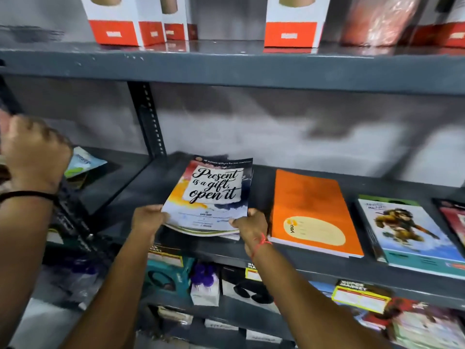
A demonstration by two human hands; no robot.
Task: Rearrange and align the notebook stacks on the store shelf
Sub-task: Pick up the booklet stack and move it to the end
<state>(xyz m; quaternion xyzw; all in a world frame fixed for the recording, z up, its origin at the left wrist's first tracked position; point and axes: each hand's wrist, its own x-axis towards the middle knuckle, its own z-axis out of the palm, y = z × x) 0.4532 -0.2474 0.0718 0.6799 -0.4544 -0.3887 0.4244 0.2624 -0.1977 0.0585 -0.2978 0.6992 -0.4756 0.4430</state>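
Note:
A thin stack of notebooks (214, 195), its top cover reading "Present is a gift, open it", lies on the grey middle shelf (302, 267). Its near end is raised slightly off the shelf. My left hand (148, 219) grips the stack's near left corner. My right hand (251, 222), with a red thread on the wrist, grips the near right corner. To the right lies an orange notebook stack (312, 210), then a stack with a cartoon figure on the cover (407, 233), and the edge of a red-covered one (453, 217).
Another person's hand (32, 152), with a black band on the wrist, is raised at the far left by the shelf upright (148, 119). White and orange boxes (113, 21) stand on the upper shelf. Boxed goods and price tags (359, 297) fill the lower shelves.

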